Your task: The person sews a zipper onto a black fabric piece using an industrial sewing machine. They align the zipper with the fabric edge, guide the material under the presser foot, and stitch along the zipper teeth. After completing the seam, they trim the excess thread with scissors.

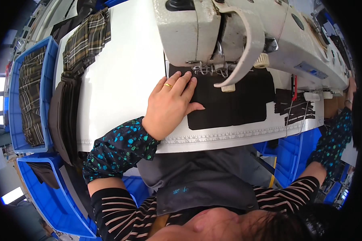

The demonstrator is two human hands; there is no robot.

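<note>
A black fabric piece (pixel 233 106) lies flat under the needle area of a cream sewing machine (pixel 181 32). My left hand (pixel 171 100), with a ring on one finger, rests on the fabric's left edge. Its fingers are stretched out and apart, tips close to the metal presser parts (pixel 209 70). At the far right, past the machine's end, my right hand (pixel 351 93) shows only in part. Its fingers are hidden by the machine and the dark rim of the picture, so what it touches cannot be made out.
Plaid fabric pieces (pixel 86 38) and a folded dark stack (pixel 64 116) lie on the white table's left side. Blue bins (pixel 50 96) stand beyond, one holding plaid pieces. Black strips (pixel 295 108) and a red-handled tool (pixel 295 88) lie right. A ruler strip (pixel 205 138) edges the table.
</note>
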